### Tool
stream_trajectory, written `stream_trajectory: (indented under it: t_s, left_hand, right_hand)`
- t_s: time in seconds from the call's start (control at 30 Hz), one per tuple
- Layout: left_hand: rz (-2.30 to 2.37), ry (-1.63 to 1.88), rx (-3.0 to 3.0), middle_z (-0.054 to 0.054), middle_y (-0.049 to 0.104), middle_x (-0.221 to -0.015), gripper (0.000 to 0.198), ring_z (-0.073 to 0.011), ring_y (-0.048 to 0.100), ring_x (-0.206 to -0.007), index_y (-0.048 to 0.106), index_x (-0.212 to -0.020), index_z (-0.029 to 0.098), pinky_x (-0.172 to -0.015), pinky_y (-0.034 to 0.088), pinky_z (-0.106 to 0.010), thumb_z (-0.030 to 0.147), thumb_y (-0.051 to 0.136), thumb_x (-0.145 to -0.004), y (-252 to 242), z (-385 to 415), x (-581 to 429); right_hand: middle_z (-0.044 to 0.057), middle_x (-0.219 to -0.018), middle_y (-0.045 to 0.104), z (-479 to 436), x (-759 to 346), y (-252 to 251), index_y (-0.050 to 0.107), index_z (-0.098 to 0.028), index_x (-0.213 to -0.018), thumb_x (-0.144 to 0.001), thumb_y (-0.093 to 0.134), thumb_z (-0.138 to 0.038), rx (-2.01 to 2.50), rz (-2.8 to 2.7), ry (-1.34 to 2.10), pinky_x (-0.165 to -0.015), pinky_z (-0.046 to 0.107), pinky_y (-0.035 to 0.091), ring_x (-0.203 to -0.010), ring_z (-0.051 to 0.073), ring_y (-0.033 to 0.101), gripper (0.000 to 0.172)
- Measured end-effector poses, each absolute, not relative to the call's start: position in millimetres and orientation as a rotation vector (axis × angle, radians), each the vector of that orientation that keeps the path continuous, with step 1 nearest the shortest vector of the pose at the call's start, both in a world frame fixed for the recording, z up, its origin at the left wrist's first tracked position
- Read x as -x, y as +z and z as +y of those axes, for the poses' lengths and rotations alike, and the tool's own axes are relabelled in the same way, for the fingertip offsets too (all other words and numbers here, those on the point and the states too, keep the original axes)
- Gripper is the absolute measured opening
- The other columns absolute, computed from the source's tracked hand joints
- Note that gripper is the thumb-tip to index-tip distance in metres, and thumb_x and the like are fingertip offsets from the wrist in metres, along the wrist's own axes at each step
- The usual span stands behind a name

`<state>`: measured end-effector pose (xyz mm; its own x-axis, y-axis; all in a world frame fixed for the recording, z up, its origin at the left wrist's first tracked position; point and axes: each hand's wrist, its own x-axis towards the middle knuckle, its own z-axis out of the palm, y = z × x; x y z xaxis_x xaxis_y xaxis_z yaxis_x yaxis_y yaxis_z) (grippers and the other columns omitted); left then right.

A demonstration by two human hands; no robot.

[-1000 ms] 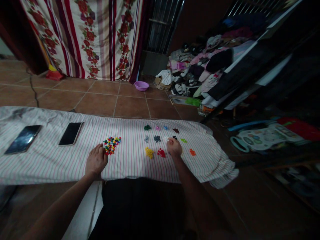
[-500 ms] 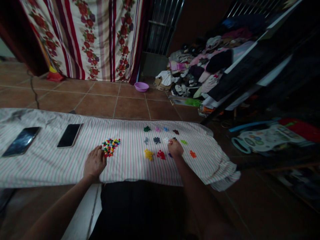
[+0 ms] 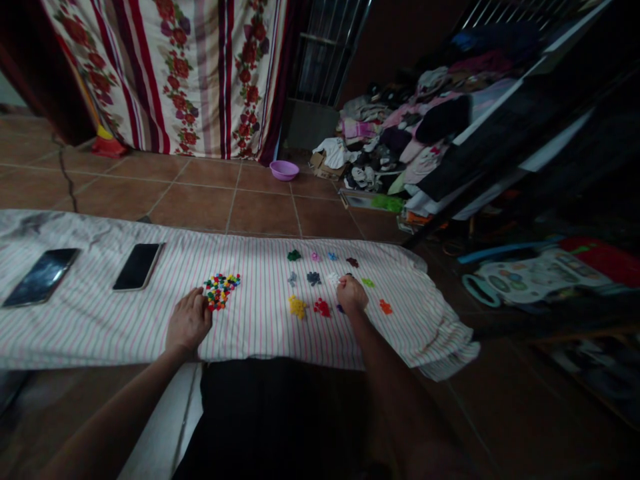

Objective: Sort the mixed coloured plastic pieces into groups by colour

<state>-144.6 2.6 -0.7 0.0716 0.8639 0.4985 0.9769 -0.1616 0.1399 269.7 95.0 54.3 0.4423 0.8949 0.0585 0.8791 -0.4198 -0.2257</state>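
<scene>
My left hand (image 3: pixel 189 320) lies palm down on the striped cloth, its fingers stretched toward the left edge of a pile of small mixed-colour pieces (image 3: pixel 221 291). My right hand (image 3: pixel 353 294) is closed in a pinch at the small white pile (image 3: pixel 333 279); whatever is between the fingertips is too small to make out. Around it lie single-colour piles: yellow (image 3: pixel 297 307), red (image 3: pixel 322 307), dark grey (image 3: pixel 313 279), light grey (image 3: pixel 292 281), green (image 3: pixel 293 255), pink (image 3: pixel 315 256), blue (image 3: pixel 333 256), brown (image 3: pixel 353 262), lime (image 3: pixel 369 283) and orange (image 3: pixel 385 307). A purple pile is partly hidden by my right hand.
Two phones (image 3: pixel 139 267) (image 3: pixel 43 277) lie on the left of the striped cloth (image 3: pixel 265 340). Beyond, on the tiled floor, are a purple basin (image 3: pixel 285 171) and a heap of clothes (image 3: pixel 395 137). A floral curtain (image 3: pixel 205 80) hangs behind.
Both hands stay almost in place, the right still pinched by the white pile. The whole view has shifted very slightly.
</scene>
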Motion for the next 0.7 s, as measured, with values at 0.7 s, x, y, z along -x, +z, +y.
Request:
stream_trajectory:
  t_s: [0.7]
  left_hand:
    - [-2.03, -0.75, 2.135, -0.017, 0.06, -0.127, 0.02, -0.0281, 0.052, -0.124, 0.056, -0.098, 0.017, -0.105, 0.043, -0.045, 0.022, 0.039, -0.089, 2, 1, 140]
  right_hand:
    - [0.008, -0.099, 0.066, 86, -110, 52, 0.069, -0.018, -0.106, -0.089, 0.044, -0.019, 1.572, -2.018, 0.48, -0.082, 0.024, 0.048, -0.086, 0.016, 0.062, 0.03]
